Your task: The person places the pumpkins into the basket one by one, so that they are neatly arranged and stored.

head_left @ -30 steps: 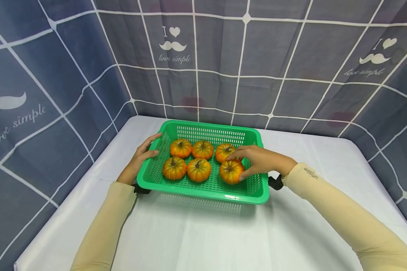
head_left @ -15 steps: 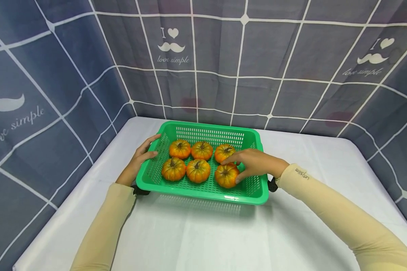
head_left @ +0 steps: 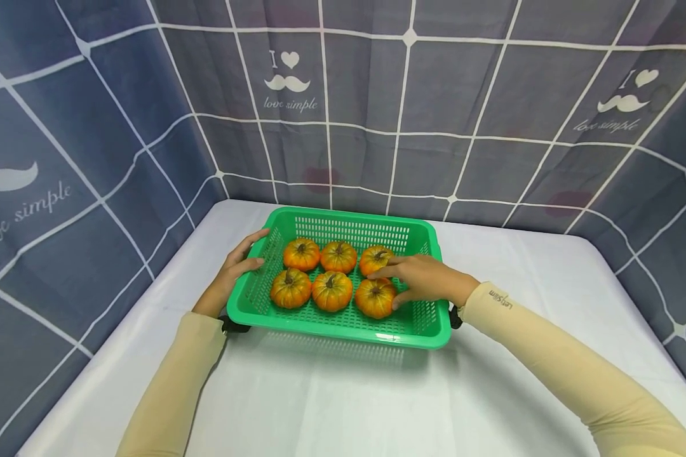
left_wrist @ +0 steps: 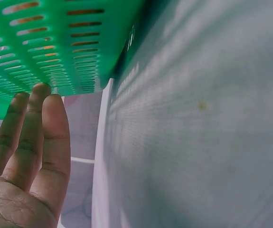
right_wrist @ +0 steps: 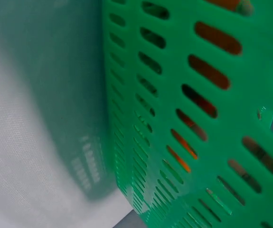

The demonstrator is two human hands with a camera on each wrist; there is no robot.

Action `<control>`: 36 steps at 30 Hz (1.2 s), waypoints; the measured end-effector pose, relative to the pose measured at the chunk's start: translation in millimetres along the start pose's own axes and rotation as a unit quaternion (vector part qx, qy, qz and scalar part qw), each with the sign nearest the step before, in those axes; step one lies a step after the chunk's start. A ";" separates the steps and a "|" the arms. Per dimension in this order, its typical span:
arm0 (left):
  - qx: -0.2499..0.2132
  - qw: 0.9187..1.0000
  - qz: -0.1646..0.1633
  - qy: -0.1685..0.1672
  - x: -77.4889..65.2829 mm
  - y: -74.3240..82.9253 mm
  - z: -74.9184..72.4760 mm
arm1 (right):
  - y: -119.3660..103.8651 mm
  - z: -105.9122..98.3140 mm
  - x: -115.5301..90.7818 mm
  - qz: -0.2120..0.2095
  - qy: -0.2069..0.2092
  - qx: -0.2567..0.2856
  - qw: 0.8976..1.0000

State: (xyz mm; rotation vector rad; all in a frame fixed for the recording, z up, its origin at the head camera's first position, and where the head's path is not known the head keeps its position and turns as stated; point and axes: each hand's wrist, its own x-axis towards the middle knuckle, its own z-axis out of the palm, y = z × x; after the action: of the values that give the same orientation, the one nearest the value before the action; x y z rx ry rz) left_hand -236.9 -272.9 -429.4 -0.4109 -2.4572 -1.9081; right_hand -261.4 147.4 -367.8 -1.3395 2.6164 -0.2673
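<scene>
In the head view, a green plastic basket [head_left: 331, 329] with slotted walls holds several small orange pumpkins in two rows. My right hand [head_left: 425, 279] reaches over the basket's right end and holds the front-right pumpkin [head_left: 374, 299], fingers along its back and thumb at its right side. Just behind sits another pumpkin [head_left: 375, 258], partly covered by my fingers. At the basket's left end rests my left hand [head_left: 231, 273], its thumb at the rim. The left wrist view shows straight fingers [left_wrist: 24, 137] against the outer wall. The right wrist view has only the slotted wall [right_wrist: 188, 118]; that hand is hidden there.
A white cloth [head_left: 320, 400] covers the table under the basket. Grey-blue gridded curtains [head_left: 366, 95] stand close behind the table and along both sides. Each wrist carries a black strap [head_left: 237, 325].
My right hand has moved the front-right pumpkin leftward in the basket, nearer the front-middle one. My left hand stays at the basket's left end. The head view has shifted slightly.
</scene>
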 end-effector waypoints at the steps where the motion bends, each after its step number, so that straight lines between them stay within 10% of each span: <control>1: 0.000 1.000 -0.002 0.000 -0.6 0.3 -0.2 | -0.4 0.4 0.5 0.001 0.000 -0.003 1.000; 10: 0.001 1.000 -0.003 0.003 -1.1 3.0 -1.1 | -1.1 -2.7 3.8 0.012 -0.020 0.000 1.000; 18: -0.015 1.000 -0.005 -0.013 3.1 4.0 3.4 | 8.8 -9.6 -8.0 -0.007 0.027 0.127 0.992; 27: 0.008 0.999 -0.013 -0.032 6.9 5.1 -2.3 | 26.9 -4.5 -38.7 0.006 0.184 0.224 0.957; 36: 0.057 0.998 -0.002 -0.026 -1.2 9.9 -17.1 | 47.8 12.5 -91.3 0.100 0.411 0.172 0.890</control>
State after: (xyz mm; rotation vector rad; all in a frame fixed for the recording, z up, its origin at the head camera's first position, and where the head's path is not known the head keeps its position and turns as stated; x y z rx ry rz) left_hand -236.3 -287.2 -415.7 -0.4591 -2.5843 -1.7705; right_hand -243.2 248.4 -383.7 -0.9348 3.0679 -1.4660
